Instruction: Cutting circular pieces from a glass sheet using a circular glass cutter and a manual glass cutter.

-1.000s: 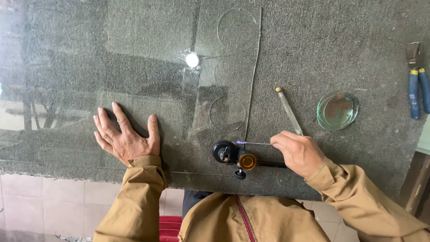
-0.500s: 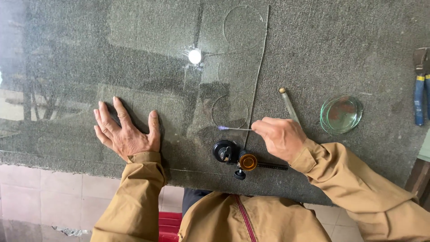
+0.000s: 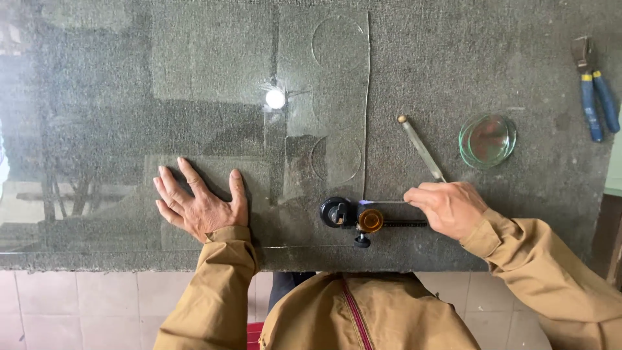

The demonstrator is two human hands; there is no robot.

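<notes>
Two hands: left hand point(image 3: 202, 206) flat, open on one glass sheet point(image 3: 214, 129); right hand point(image 3: 447, 209) pinches one thin rod point(image 3: 382, 202)

A dark grey carpeted surface point(image 3: 492, 58) fills the view. Near its right edge lie blue-handled metal pliers point(image 3: 593, 87). Left of them sits a small stack of round greenish glass discs point(image 3: 487, 140). Below the surface's front edge runs a floor of pale square tiles point(image 3: 71, 304), with something red point(image 3: 262, 334) on it.
</notes>
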